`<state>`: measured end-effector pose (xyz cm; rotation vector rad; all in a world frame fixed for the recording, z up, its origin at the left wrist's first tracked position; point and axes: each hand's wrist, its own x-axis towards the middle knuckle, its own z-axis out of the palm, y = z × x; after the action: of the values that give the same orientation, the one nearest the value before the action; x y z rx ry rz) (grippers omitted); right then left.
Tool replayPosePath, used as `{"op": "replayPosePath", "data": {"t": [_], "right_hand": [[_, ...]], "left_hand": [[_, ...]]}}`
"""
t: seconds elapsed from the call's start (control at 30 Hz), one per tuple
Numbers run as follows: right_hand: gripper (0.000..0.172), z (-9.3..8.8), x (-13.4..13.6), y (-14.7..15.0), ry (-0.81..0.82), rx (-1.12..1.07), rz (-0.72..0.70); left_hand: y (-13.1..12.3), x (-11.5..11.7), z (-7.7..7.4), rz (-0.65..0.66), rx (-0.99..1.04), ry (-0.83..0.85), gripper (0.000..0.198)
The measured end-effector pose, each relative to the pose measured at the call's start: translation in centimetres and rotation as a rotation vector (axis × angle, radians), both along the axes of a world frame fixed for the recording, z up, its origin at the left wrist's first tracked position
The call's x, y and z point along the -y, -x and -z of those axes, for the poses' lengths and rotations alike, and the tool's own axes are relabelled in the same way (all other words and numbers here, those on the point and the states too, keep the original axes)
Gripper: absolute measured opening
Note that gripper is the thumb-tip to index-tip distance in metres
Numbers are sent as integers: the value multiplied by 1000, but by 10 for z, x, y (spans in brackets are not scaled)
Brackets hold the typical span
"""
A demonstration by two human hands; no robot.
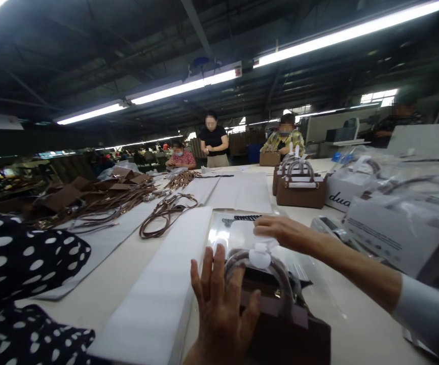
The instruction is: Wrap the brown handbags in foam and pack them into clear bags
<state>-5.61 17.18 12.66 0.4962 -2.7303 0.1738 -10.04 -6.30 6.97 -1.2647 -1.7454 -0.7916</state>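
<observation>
A dark brown handbag stands in front of me, its wrapped handles upright with a white round tag between them. My left hand is open, its fingers spread over the near left side of the bag and the handle. Beyond the handles, my right hand has its fingers bent together at a white sheet; what they pinch is hidden. Under that hand lies clear plastic film, with a black coiled strip beside the fingertips.
Brown straps and a heap of brown pieces lie to the left. White foam sheet covers part of the table. Finished brown bags and plastic-wrapped bags stand right. A polka-dot sleeve is close left; several people work beyond.
</observation>
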Motion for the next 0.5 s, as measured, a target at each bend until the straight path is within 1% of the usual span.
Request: {"op": "replayPosePath", "data": {"t": [0.07, 0.1, 0.17, 0.23, 0.27, 0.33, 0.4, 0.47, 0.5], "right_hand": [[25, 1, 7, 3, -5, 0, -60], [24, -1, 10, 5, -1, 1, -87], [22, -6, 13, 6, 6, 20, -129], [23, -10, 18, 0, 37, 29, -127], [27, -10, 23, -7, 73, 0, -85], [38, -3, 37, -26, 198, -123, 101], [49, 12, 56, -45, 343, -254, 324], [63, 31, 73, -58, 429, -278, 436], [66, 40, 78, -60, 459, -258, 474]], "left_hand": [[-4, -9, 15, -63, 30, -4, 49], [-4, -14, 19, -69, 51, -24, 52], [-3, -25, 21, -58, 85, -60, 48], [0, -32, 18, -52, 125, -77, 33], [1, -33, 15, -53, 148, -83, 25], [2, -35, 10, -57, 200, -102, 17], [1, -34, 5, -53, 231, -116, 18], [-5, -29, 2, -36, 231, -112, 16], [-10, -23, 2, -16, 217, -101, 14]]}}
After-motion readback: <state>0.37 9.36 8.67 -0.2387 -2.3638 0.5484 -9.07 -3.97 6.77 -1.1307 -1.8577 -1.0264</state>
